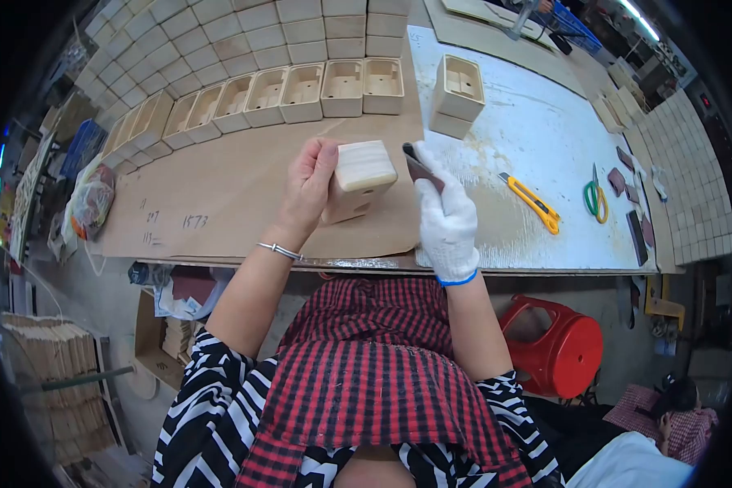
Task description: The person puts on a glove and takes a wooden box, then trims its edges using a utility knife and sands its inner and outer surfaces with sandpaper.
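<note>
My bare left hand (306,180) grips a pale wooden box (364,169) by its left side, above the brown board. The box is tilted, with a smooth face upward and small holes on the side toward me. In a white glove, my right hand (449,224) pinches a dark, thin abrasive piece (420,169) that looks like sandpaper. That piece is just right of the box, apart from it. Farther back, two wooden boxes (457,89) are stacked, the top one showing its hollow side.
A curved row of hollow wooden boxes (303,93) lines the back left, with more stacked behind. On the white surface lie a yellow utility knife (533,205), green-and-orange scissors (595,198) and sandpaper scraps (616,181). A red stool (573,354) stands below the table (183,183).
</note>
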Demonstrator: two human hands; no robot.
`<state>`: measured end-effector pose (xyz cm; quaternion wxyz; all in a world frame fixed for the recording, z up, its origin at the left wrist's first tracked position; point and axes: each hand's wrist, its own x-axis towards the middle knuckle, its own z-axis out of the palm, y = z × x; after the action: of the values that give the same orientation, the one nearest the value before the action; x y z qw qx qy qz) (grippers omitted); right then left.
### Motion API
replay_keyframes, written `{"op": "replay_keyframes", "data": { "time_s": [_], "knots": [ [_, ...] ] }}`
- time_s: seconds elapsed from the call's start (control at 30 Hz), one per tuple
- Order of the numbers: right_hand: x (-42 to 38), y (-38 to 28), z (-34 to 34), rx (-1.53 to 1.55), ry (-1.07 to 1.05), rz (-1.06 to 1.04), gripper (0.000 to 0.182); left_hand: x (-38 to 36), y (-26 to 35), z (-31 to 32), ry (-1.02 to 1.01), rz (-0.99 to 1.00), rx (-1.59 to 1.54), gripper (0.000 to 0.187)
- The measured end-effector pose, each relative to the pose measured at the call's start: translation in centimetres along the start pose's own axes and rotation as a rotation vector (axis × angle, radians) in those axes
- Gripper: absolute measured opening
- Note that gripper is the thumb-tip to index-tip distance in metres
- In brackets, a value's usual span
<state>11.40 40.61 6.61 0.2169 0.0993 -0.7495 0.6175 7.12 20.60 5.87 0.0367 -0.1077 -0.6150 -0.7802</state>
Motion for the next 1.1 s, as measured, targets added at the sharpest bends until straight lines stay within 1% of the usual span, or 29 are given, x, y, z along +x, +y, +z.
{"op": "replay_keyframes", "data": {
  "time_s": [0.07,0.1,0.17,0.2,0.27,0.3,0.37,0.4,0.5,0.57,0.67,0.73,0.77,0.83,0.87,0.93,0.97,1.03,1.1],
  "knots": [
    [0.2,-0.1,0.5,-0.11,-0.043,-0.181,0.038,-0.8,-0.1,-0.6,-0.018,-0.027,-0.058,0.027],
    [0.2,-0.2,0.8,-0.163,-0.058,-0.27,0.04,-1.3,-0.7,-1.9,-0.123,-0.022,0.001,0.027],
    [-0.1,-0.7,1.3,-0.169,-0.084,-0.259,0.043,-2.2,-1.7,-3.8,-0.33,-0.016,0.117,0.027],
    [-0.3,-1.0,1.6,-0.172,-0.108,-0.248,0.046,-2.4,-1.6,-3.6,-0.325,-0.017,0.113,0.027],
    [-1.1,-2.0,1.8,-0.179,-0.139,-0.235,0.049,-2.6,-1.1,-2.6,-0.078,-0.027,-0.009,0.025],
    [-1.9,-2.9,1.8,-0.286,-0.193,-0.279,0.051,-2.6,-1.1,-2.4,0.047,-0.03,-0.07,0.025],
    [-2.4,-3.9,2.0,-0.494,-0.295,-0.377,0.055,-2.1,-1.7,-2.8,0.047,-0.009,-0.086,0.025],
    [-2.4,-3.8,2.4,-0.494,-0.305,-0.378,0.055,-2.2,-1.9,-2.8,0.044,-0.001,-0.097,0.025],
    [-1.7,-3.4,3.2,-0.564,-0.224,-0.422,0.064,-2.2,-2.3,-2.4,0.07,0.002,-0.116,0.026],
    [-0.6,-3.4,3.5,-0.564,-0.254,-0.426,0.063,-2.5,-1.4,-1.5,0.125,-0.013,-0.119,0.028],
    [1.5,-3.3,3.4,-0.569,-0.286,-0.444,0.059,-2.5,-1.9,-2.0,0.124,-0.023,-0.126,0.031],
    [2.5,-2.8,2.4,-0.308,-0.245,-0.282,0.053,-2.6,-2.4,-2.1,0.139,-0.028,-0.134,0.034],
    [2.5,-2.6,2.2,-0.175,-0.225,-0.193,0.051,-3.0,-2.6,-2.1,0.109,0.02,-0.105,0.038],
    [2.4,-2.3,2.5,-0.18,-0.247,-0.197,0.049,-3.1,-3.0,-2.0,0.037,0.119,-0.043,0.051],
    [2.3,-2.5,2.8,-0.188,-0.271,-0.201,0.047,-3.1,-3.0,-1.8,0.041,0.115,-0.043,0.051],
    [2.2,-2.6,3.1,-0.188,-0.308,-0.205,0.045,-2.9,-2.5,-1.6,0.048,0.09,0.069,0.061],
    [2.0,-2.6,3.0,-0.238,-0.313,-0.261,0.045,-2.9,-2.5,-1.6,0.053,0.078,0.124,0.067],
    [1.6,-2.8,2.9,-0.334,-0.321,-0.372,0.045,-3.2,-2.6,-1.8,0.061,0.06,0.159,0.066],
    [1.7,-3.0,3.0,-0.314,-0.334,-0.358,0.045,-2.6,-2.7,-1.9,0.042,0.042,0.22,0.064]
  ]
}}
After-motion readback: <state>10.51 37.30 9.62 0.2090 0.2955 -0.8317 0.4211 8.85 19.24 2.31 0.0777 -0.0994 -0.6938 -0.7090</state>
